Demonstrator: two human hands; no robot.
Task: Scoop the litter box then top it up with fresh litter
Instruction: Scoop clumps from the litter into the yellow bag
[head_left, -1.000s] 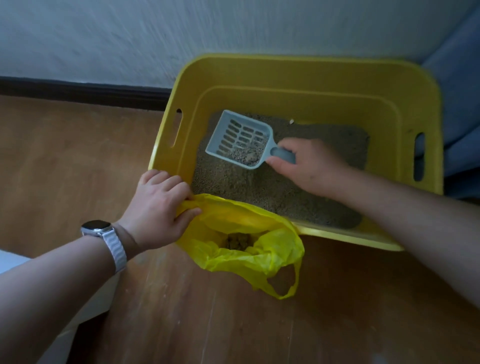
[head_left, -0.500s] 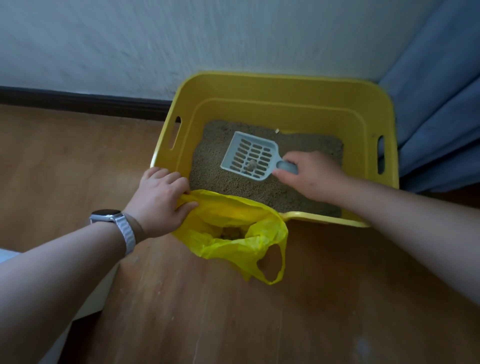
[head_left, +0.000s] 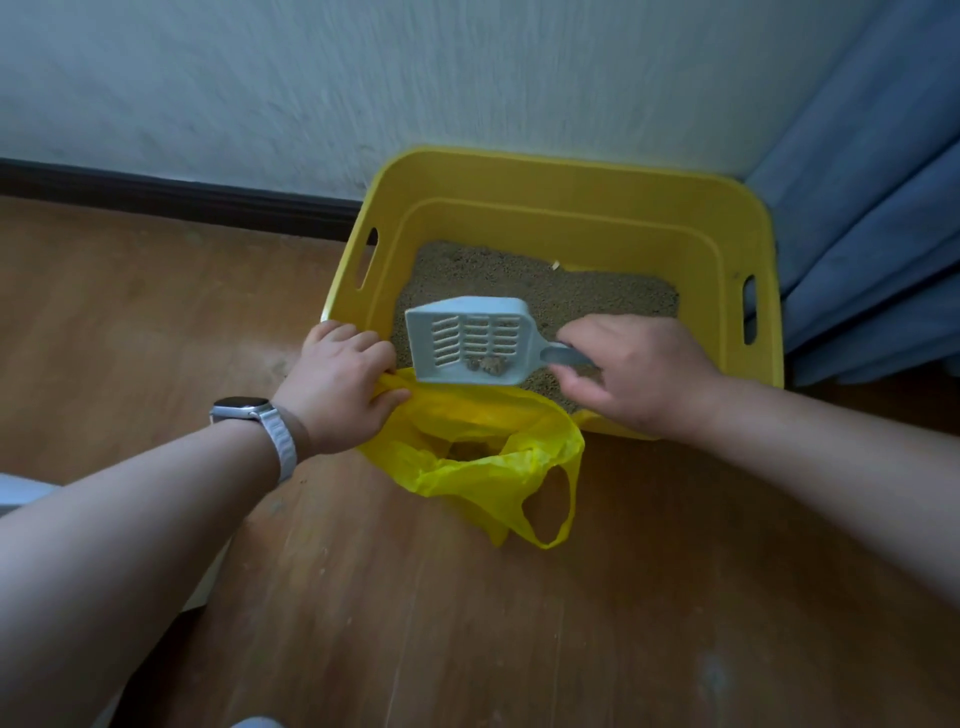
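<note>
clumps (head_left: 487, 364) are all that is left in the scoop (head_left: 467, 340) now. a moment ago the scoop was out over the middle of the litter (head_left: 545, 280) with lots of loose grains in it. the grains have dropped back through the slots, and the scoop has come to the near side of the box (head_left: 571, 161), right at the mouth of the bag (head_left: 483, 467). its near edge sits just over the bag's top edge.

the right hand (head_left: 639, 374) grips the scoop's handle with fingers curled round it. the left hand (head_left: 337, 384) pinches the bag's edge and holds it up against the box's near rim, so the mouth stays open. some dirty bits already lie at the bottom of the bag.

i think this means the sifting is done and the next thing is to tip the clumps into the bag. the scoop needs to go a bit further over the mouth first, or the clumps could fall on the floor (head_left: 156, 312) or back in the box. no fresh litter is in view, so the top-up is still to come.
</note>
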